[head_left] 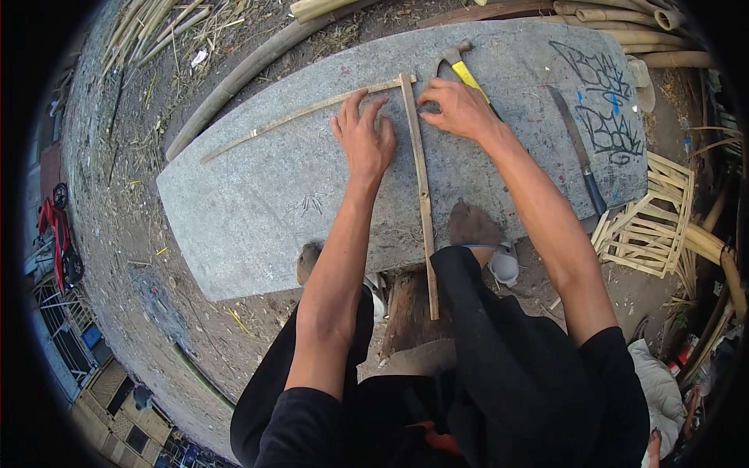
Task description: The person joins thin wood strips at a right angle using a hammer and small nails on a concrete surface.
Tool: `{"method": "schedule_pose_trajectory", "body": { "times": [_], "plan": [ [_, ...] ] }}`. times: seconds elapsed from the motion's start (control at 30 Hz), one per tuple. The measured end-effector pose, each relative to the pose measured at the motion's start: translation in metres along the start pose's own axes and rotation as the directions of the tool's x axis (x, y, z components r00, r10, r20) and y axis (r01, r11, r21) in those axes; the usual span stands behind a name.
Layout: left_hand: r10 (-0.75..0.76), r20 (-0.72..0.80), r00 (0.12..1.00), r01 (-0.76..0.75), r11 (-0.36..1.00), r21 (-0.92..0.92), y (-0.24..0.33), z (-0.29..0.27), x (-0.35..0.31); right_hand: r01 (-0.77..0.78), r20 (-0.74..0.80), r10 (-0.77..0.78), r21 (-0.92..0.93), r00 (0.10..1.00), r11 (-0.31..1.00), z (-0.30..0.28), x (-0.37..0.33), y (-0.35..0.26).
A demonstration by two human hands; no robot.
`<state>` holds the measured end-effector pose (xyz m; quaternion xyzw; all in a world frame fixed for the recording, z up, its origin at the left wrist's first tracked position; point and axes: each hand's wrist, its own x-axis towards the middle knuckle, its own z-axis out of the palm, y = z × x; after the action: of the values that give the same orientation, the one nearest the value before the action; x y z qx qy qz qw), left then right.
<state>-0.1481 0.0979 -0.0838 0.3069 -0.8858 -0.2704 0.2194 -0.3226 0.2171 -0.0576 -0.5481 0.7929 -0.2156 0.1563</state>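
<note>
Two thin bamboo strips lie on the grey board, meeting in a corner near its far edge. One long strip [312, 106] runs off to the left; the other strip [422, 183] comes toward me past the board's near edge. My left hand [365, 139] is open with fingers spread, just on the near side of the left-running strip. Beside the corner, my right hand [460, 111] has bent fingers, thumb and forefinger apart, and nothing visible between them. Partly behind it lies a claw hammer [466, 76] with a yellow and black handle.
The grey board [234, 210] carries a small group of nails [310, 203] at left and a dark-handled knife [577, 148] at right. A slatted bamboo frame [651, 214] lies beyond the right end. A white cup [504, 267] stands near my foot. Bamboo poles [616, 15] lie behind.
</note>
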Motion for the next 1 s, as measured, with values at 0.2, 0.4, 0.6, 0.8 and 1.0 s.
{"method": "schedule_pose_trajectory", "body": {
  "times": [0.2,0.4,0.6,0.8,1.0],
  "plan": [
    [0.022,-0.050,0.999,-0.026,0.997,-0.076,-0.005,-0.001,-0.018,0.093,-0.020,-0.093,-0.006,0.995,0.996,0.006,0.002,0.001],
    [-0.006,-0.022,1.000,0.003,0.990,-0.140,0.000,-0.005,-0.013,0.142,0.105,-0.130,-0.118,0.986,0.983,-0.008,0.013,-0.007],
    [-0.015,-0.005,1.000,0.014,0.979,-0.203,0.004,-0.004,-0.011,0.146,0.224,-0.082,-0.290,0.971,0.946,-0.006,0.029,-0.011],
    [-0.032,-0.011,0.999,0.028,0.965,-0.259,0.000,-0.007,-0.012,0.139,0.246,-0.059,-0.324,0.968,0.936,-0.011,0.033,-0.021],
    [-0.075,0.047,0.996,0.086,0.941,-0.328,0.013,-0.011,-0.003,-0.030,0.126,0.039,-0.078,0.991,0.997,-0.021,0.012,0.001]
  ]
}}
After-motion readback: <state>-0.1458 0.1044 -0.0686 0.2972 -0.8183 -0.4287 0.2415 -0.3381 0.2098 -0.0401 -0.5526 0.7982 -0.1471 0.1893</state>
